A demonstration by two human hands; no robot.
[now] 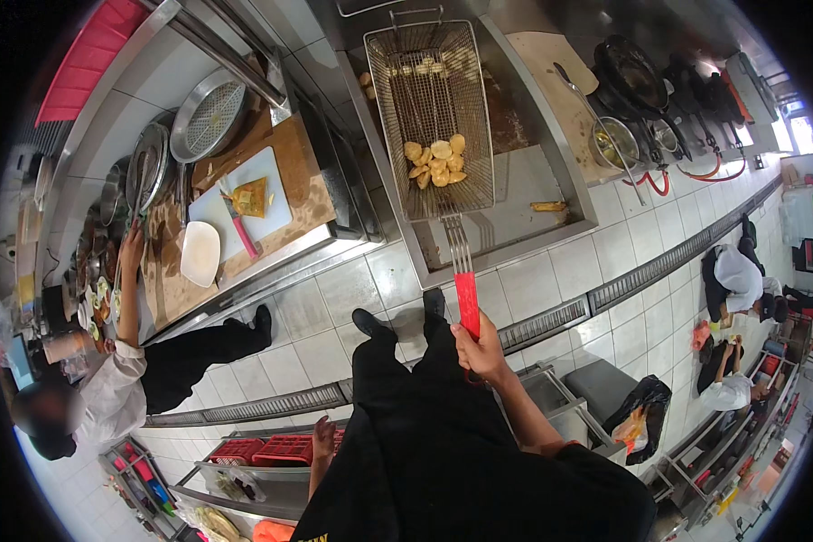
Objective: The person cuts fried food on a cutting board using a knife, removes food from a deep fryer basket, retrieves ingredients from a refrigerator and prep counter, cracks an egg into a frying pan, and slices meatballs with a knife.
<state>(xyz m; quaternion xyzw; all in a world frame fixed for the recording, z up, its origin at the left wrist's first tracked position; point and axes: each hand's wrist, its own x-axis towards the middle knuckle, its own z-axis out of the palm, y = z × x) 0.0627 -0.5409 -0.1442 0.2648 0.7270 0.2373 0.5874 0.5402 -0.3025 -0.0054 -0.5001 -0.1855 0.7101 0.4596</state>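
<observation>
My right hand (482, 349) is closed around the red grip (467, 301) of a wire fry basket (417, 112). Several round golden fried pieces (439, 162) lie together at the handle end of the mesh. Beneath the basket is a wide stainless-steel fryer (525, 183), and a hook at the basket's far end is near its back edge. One long browned piece (547, 206) rests on the fryer's flat plate, right of the basket. My left hand (323, 437) hangs low by my side, seemingly without anything in it, near red plastic crates (281, 450) on a shelf.
On the left counter, a white cutting board (278, 176) carries a pink-handled knife (244, 234) beside a yellow food block (251, 196). A white dish (200, 254) and a perforated pan (210, 112) stand nearby. A co-worker (112, 386) reaches across that counter. Black pans (630, 78) stand right of the fryer.
</observation>
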